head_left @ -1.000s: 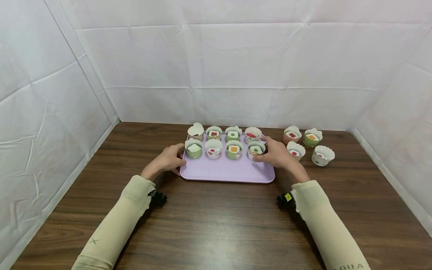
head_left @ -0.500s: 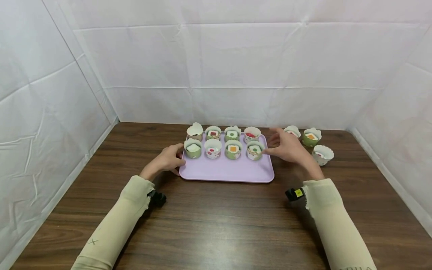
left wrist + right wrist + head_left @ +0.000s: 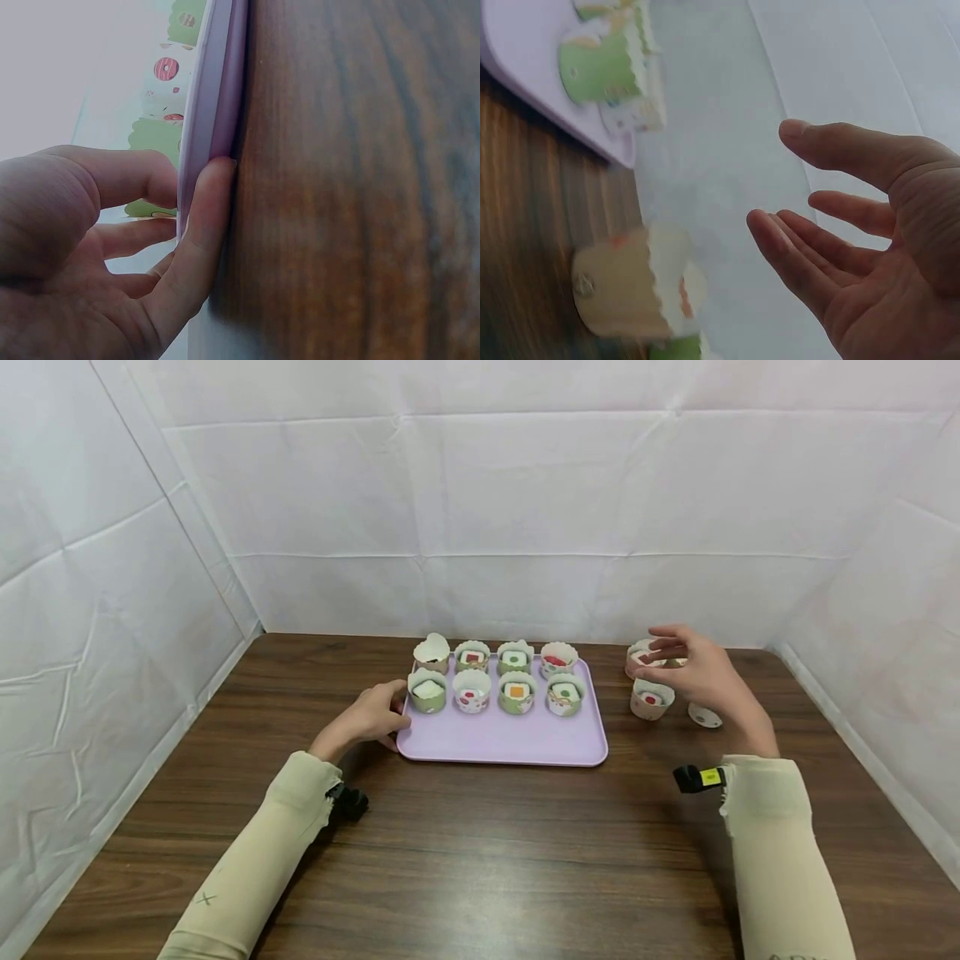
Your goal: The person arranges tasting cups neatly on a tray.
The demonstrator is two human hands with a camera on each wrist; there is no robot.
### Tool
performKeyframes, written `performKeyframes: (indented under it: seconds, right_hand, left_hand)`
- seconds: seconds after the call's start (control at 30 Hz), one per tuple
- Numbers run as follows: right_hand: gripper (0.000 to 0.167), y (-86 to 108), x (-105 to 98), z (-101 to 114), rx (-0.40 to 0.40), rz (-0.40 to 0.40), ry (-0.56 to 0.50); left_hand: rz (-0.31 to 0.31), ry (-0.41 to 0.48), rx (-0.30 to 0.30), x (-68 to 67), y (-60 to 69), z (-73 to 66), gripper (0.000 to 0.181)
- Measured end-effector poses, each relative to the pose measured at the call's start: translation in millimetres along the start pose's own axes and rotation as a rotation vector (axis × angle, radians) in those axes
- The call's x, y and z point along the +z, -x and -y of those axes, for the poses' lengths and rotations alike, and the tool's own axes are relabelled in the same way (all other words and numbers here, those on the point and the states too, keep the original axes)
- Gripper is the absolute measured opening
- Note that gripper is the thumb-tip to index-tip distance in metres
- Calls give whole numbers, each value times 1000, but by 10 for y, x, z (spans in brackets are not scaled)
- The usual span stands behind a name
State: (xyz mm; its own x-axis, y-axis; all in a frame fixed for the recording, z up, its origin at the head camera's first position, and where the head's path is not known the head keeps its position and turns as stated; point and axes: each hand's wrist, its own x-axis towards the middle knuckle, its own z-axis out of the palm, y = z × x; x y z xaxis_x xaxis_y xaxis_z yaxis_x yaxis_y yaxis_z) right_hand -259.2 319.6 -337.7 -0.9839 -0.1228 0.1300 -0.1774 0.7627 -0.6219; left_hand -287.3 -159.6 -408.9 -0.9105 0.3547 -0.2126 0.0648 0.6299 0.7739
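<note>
Purple tray [image 3: 498,743], left hand [image 3: 370,714] pinching its edge, right hand [image 3: 701,672] moved off toward outlying cups [image 3: 649,703], grip spread

A rectangular lilac tray [image 3: 502,742] is laid flat. Across its far half, from ten to two o'clock, eight scalloped paper baking cups [image 3: 516,705] are stood upright in two rows; white pieces [image 3: 565,692] are held in several. Off its three o'clock edge, a patterned pinkish cup [image 3: 646,709] is stood upright; others there are partly hidden.
</note>
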Motion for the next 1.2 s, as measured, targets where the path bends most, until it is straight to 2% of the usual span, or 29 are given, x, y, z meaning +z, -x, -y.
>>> performKeyframes:
  seconds: [0.13,0.33,0.53,0.8,0.93,1.07,1.2]
  right_hand:
    - [73,59,-134,-157,18,-43,-34]
    - [72,138,-297,-404,60,-110,-48]
    - [75,168,-367,-612,117,-114,-17]
    - [80,199,-408,-803,141,-26,43]
    - [82,187,-399,-880,133,36,28]
    - [87,192,-370,-934,171,102,-14]
    - [92,210,-346,-952,191,139,-10]
  left_hand:
    - [1,-6,0,2,-4,8,74]
    - [-3,-12,4,5,4,-5,73]
    - [-5,-9,10,2,9,-12,71]
    - [-3,-12,16,9,-6,-1,68]
    - [0,-13,9,5,1,1,67]
    - [2,-10,7,0,9,4,65]
    - [3,-7,20,-3,7,0,65]
